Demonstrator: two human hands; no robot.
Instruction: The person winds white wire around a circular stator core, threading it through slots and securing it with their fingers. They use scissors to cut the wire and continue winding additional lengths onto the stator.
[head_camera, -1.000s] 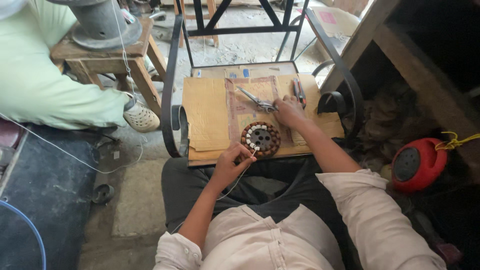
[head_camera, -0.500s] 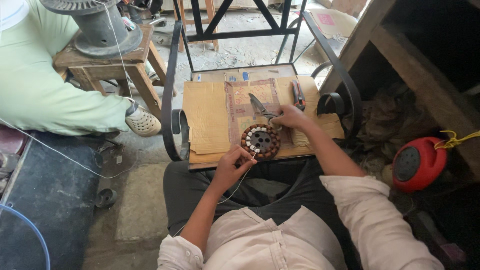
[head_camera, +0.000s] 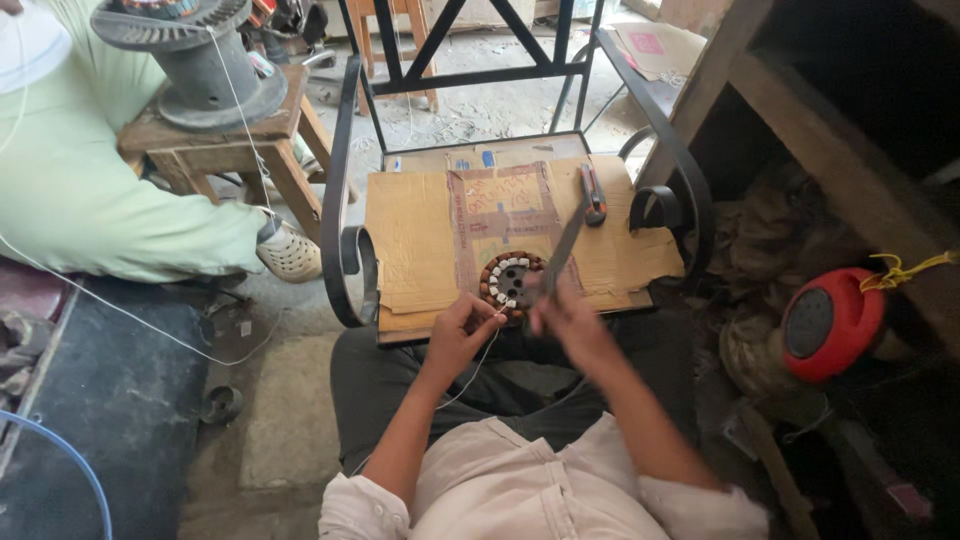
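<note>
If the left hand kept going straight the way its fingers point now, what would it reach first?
The left hand points up and right, pinching a thin wire. Straight on, it would likely meet the round wound stator first, lying on the cardboard. They already look nearly touching, though depth is hard to judge.

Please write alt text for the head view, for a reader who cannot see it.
Left hand pinches thin wire at a round motor stator on a cardboard sheet. Right hand holds a slim metal tool over it.

Flattened brown cardboard box (head_camera: 430, 235) with red print across the black metal chair seat (head_camera: 500, 153).
</note>
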